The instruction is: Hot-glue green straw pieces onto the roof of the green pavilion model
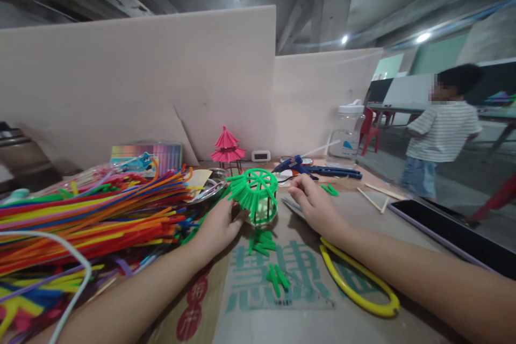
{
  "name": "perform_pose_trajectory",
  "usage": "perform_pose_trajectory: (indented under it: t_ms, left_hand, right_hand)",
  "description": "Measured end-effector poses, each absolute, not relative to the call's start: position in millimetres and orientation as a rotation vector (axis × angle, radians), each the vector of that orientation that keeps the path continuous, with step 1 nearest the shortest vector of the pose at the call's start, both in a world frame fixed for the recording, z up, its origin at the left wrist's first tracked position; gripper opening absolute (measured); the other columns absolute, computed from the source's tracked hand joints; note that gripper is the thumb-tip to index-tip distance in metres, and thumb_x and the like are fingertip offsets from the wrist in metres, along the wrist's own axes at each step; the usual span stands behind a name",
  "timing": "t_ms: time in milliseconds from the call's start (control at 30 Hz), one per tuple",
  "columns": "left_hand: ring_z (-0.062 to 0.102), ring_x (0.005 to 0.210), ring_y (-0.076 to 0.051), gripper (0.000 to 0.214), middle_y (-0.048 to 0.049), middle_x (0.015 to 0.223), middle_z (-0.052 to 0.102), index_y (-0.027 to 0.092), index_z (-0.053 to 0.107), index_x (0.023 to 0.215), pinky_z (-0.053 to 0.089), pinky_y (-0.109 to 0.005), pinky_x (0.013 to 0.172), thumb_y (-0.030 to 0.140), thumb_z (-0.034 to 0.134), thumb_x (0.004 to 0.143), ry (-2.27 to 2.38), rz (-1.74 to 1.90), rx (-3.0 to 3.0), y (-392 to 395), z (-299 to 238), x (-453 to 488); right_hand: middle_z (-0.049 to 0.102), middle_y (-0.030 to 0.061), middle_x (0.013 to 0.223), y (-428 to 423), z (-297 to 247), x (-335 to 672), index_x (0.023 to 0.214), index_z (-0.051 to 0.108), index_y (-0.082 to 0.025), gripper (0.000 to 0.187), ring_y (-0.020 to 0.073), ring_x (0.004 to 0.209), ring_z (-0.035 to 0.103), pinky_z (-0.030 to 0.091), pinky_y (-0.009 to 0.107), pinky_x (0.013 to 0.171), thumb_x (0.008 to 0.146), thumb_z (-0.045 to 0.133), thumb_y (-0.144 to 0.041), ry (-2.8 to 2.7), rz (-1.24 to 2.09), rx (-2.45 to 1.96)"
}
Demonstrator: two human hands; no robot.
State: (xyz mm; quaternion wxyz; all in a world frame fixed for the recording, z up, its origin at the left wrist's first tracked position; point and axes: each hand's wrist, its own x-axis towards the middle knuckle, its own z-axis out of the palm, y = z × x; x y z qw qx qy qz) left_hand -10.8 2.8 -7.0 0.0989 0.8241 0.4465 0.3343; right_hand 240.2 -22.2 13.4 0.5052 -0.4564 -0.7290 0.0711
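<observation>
A small green pavilion model (257, 193) made of pipe-cleaner pieces stands on the cardboard sheet (282, 301). My left hand (220, 226) grips its lower left side with curled fingers. My right hand (312, 201) rests on the sheet just right of the model, fingers curled; what it holds, if anything, is hidden. Several short green pipe-cleaner pieces (268, 258) lie in front of the model.
A big pile of coloured pipe cleaners (88, 215) fills the left. A pink pavilion model (228, 149), blue glue gun (296, 164), plastic jar (346, 137), yellow-handled scissors (357, 285), wooden sticks (377, 199) and a dark tablet (451, 231) surround me. A person (439, 129) stands at right.
</observation>
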Motion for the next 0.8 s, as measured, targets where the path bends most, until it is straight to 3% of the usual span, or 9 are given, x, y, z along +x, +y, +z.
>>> perform_pose_trajectory:
  t_ms: [233, 333, 467, 600, 700, 800]
  left_hand:
    - [0.064, 0.088, -0.024, 0.018, -0.0088, 0.091, 0.066, 0.016, 0.059, 0.098, 0.053, -0.041, 0.083, 0.029, 0.052, 0.087, 1.328, 0.924, 2.464, 4, -6, -12]
    - [0.065, 0.095, -0.026, 0.020, -0.0098, 0.094, 0.067, 0.015, 0.059, 0.101, 0.052, -0.042, 0.088, 0.028, 0.051, 0.087, 1.317, 0.915, 2.452, 3, -4, -11]
    - [0.066, 0.094, -0.025, 0.022, -0.0097, 0.099, 0.069, 0.017, 0.061, 0.104, 0.054, -0.041, 0.087, 0.021, 0.052, 0.084, 1.298, 0.958, 2.463, 0, -4, -9]
    - [0.066, 0.098, -0.025, 0.027, -0.0086, 0.101, 0.069, 0.018, 0.062, 0.107, 0.054, -0.039, 0.090, 0.015, 0.052, 0.083, 1.229, 1.009, 2.489, -1, -3, -8]
    - [0.064, 0.104, -0.025, 0.035, -0.0080, 0.110, 0.068, 0.020, 0.061, 0.114, 0.053, -0.040, 0.095, 0.012, 0.051, 0.081, 1.178, 1.016, 2.514, -2, 0, -6]
    - [0.063, 0.104, -0.024, 0.042, -0.0070, 0.114, 0.067, 0.021, 0.061, 0.116, 0.052, -0.040, 0.096, 0.006, 0.049, 0.078, 1.156, 1.019, 2.544, -3, 3, -5]
  right_hand:
    - [0.047, -0.0016, 0.060, -22, 9, 240, 0.067, 0.040, -0.024, 0.040, 0.0153, 0.057, 0.046, 0.035, 0.027, 0.055, 0.102, 0.032, -0.044, -1.842, 0.166, -1.050]
    - [0.048, -0.0017, 0.059, -21, 8, 240, 0.063, 0.042, -0.022, 0.043, 0.0144, 0.057, 0.047, 0.036, 0.026, 0.055, 0.100, 0.037, -0.044, -1.851, 0.216, -1.058]
    - [0.058, 0.0000, 0.074, -23, 15, 240, 0.095, 0.060, -0.019, 0.012, 0.0157, 0.068, 0.055, 0.044, 0.027, 0.062, 0.094, 0.050, -0.026, -1.753, 0.190, -1.001]
    - [0.060, 0.0041, 0.089, -32, 28, 246, 0.128, 0.056, -0.022, 0.034, 0.0193, 0.081, 0.058, 0.050, 0.034, 0.074, 0.094, 0.053, -0.025, -1.909, -0.019, -0.819]
    - [0.061, 0.0101, 0.110, -38, 30, 248, 0.138, 0.048, -0.024, 0.048, 0.0251, 0.103, 0.059, 0.051, 0.041, 0.087, 0.092, 0.060, -0.031, -2.122, -0.179, -0.703]
    - [0.059, 0.0130, 0.122, -39, 24, 246, 0.138, 0.047, -0.023, 0.050, 0.0272, 0.115, 0.057, 0.051, 0.043, 0.093, 0.092, 0.062, -0.033, -2.197, -0.313, -0.687]
